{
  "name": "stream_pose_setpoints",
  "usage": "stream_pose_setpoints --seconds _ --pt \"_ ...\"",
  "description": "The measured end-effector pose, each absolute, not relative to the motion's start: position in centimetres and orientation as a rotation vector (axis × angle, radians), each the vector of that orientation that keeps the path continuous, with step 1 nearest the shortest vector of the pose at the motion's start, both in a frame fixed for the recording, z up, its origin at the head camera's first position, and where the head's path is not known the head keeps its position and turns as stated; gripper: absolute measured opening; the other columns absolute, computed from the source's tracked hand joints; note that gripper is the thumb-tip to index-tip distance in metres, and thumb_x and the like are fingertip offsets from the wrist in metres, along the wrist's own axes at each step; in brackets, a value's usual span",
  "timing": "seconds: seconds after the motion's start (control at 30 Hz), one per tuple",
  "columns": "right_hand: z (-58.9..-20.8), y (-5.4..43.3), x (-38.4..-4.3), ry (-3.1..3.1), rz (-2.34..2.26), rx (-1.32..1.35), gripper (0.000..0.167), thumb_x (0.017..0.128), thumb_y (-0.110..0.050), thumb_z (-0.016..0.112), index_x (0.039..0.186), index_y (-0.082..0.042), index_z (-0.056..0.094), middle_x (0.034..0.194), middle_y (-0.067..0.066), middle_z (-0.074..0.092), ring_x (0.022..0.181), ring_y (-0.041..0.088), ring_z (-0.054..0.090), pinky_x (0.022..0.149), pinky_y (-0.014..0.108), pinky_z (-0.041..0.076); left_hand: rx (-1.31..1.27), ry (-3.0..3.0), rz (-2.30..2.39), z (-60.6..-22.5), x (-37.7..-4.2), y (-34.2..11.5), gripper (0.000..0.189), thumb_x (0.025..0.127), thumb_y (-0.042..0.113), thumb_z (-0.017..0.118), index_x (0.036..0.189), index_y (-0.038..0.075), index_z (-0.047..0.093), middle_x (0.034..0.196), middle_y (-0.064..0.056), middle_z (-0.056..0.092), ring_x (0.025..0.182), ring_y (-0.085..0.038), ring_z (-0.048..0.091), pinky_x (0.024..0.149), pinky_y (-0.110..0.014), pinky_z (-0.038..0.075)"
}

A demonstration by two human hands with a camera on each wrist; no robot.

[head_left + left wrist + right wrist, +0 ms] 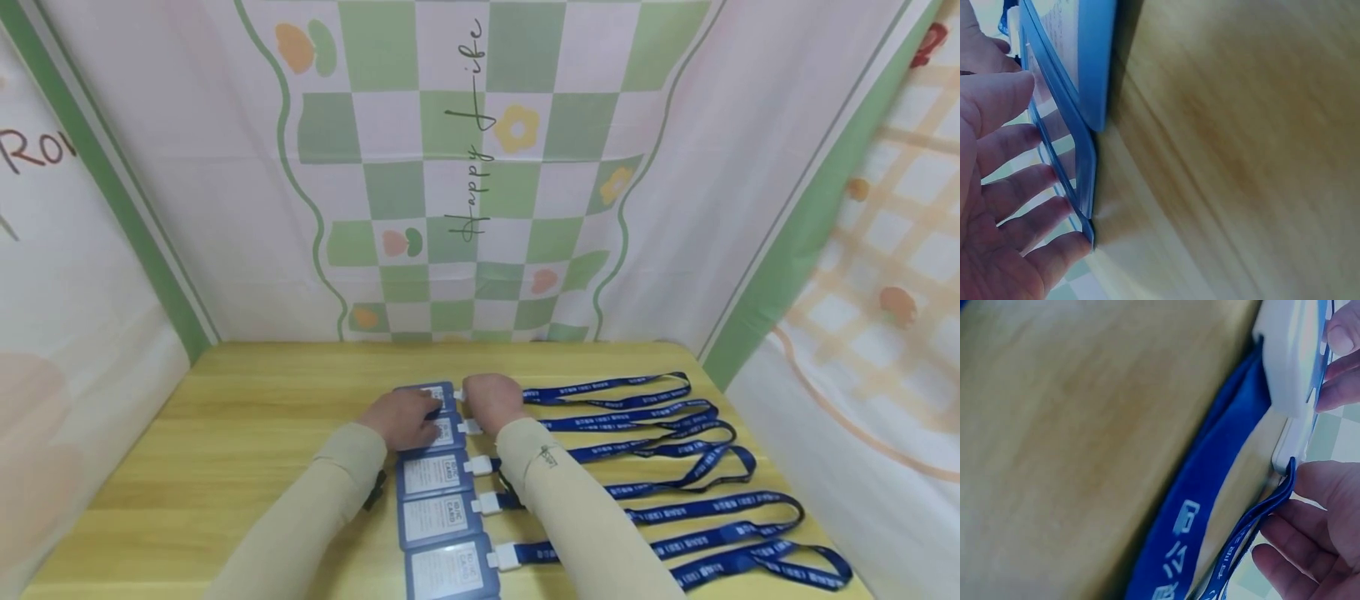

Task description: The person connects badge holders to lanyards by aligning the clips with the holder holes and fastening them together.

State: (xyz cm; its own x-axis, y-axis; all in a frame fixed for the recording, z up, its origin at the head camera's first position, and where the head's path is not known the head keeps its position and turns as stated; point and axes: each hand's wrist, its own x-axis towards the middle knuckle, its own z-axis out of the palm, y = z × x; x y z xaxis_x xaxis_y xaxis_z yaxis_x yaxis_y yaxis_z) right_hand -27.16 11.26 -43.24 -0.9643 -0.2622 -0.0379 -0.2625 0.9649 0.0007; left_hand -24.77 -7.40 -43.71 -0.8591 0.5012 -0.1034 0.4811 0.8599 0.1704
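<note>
A column of blue-framed ID card holders [433, 473] lies on the wooden table, each joined by a white clip [478, 465] to a dark blue lanyard [675, 450] stretching right. My left hand [405, 419] rests on the far end of the column. Its fairly straight, spread fingers touch the farthest card holder [1066, 156] in the left wrist view. Just to the right, my right hand [495, 403] pinches the farthest lanyard [1250, 519] between thumb and fingers, close to its white clip [1292, 440]. From the head, the right hand's fingertips are hidden.
The lanyards lie in long loops side by side toward the table's right edge. Bare wood of the table [247, 442] shows on the left. Behind it hangs a curtain [480, 183] with green checks, and more printed cloth flanks both sides.
</note>
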Motion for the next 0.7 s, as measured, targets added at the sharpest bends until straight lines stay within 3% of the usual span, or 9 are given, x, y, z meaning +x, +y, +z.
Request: stream_pose_setpoints --seconds 0.47,0.7 --pt "-43.33 11.12 -27.12 3.081 -0.001 -0.434 0.009 0.093 -0.015 0.075 0.087 -0.019 0.070 0.083 0.001 0.070 0.077 0.020 0.066 0.070 0.037 0.061 0.795 2.887 0.206 -43.66 -24.71 -7.50 0.055 0.098 0.042 0.065 0.145 0.013 0.061 0.151 -0.016 0.058 0.139 -0.037 0.056 0.119 -0.050 0.044" --pt "-43.40 11.11 -27.17 3.071 0.022 -0.440 0.006 0.093 -0.017 0.076 0.097 -0.018 0.071 0.085 0.003 0.070 0.077 0.020 0.065 0.070 0.037 0.061 0.814 2.887 0.214 -43.36 -24.57 -7.57 0.055 0.098 0.040 0.066 0.145 0.012 0.062 0.150 -0.018 0.058 0.138 -0.037 0.057 0.118 -0.050 0.045"
